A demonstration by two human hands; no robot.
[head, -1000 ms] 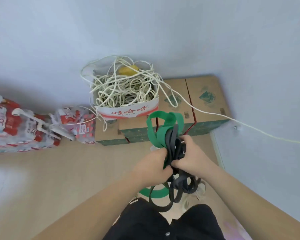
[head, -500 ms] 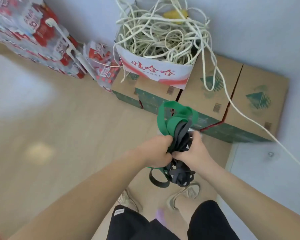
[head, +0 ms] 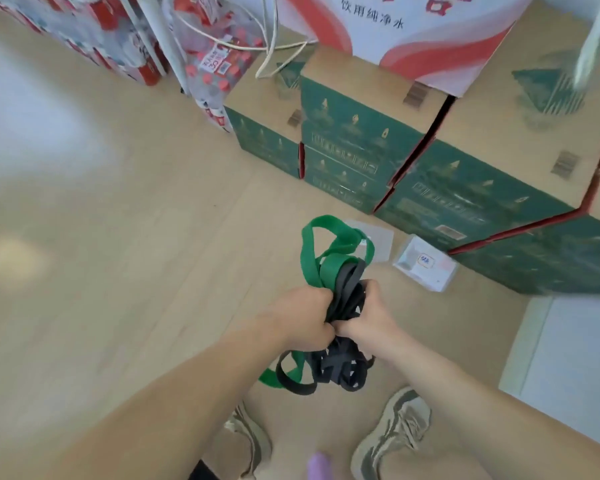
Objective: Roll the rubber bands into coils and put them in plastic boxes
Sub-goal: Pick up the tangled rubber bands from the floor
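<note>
The left hand (head: 302, 317) and right hand (head: 371, 318) still grip the rubber bands (head: 347, 282); plastic boxes (head: 426, 271) now appear at 1 o'clock.

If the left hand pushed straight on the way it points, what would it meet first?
The bands that the left hand grips, then the right hand just behind them. Past those, roughly in line, the plastic box lies on the floor, probably well below.

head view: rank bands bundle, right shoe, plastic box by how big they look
1. bands bundle
2. right shoe
3. plastic box, farther from the camera, so its true size is unsure
</note>
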